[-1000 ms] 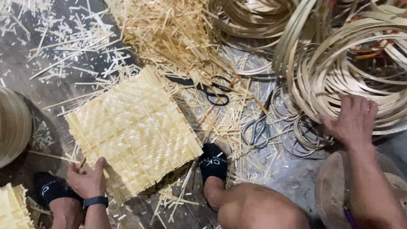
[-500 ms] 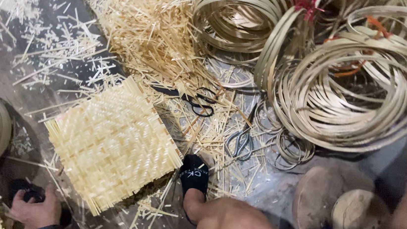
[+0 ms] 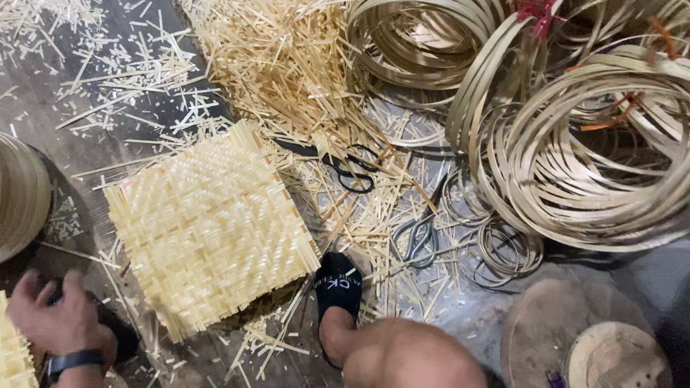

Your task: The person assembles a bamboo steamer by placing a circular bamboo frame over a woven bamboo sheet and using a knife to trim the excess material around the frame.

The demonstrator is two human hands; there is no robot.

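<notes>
My left hand (image 3: 55, 318) rests low at seven o'clock, fingers curled over a dark sandal (image 3: 116, 334); whether they grip it I cannot tell. My right hand is out of sight. Just at two o'clock from the left hand lies the square woven mat (image 3: 211, 227), flat on the floor (image 3: 8, 102), with my other foot in a black sandal (image 3: 338, 286) touching its right corner. Scissors (image 3: 347, 169) lie beyond the mat, a heap of bamboo strips (image 3: 276, 35) at twelve, coiled hoops (image 3: 610, 152) at two.
</notes>
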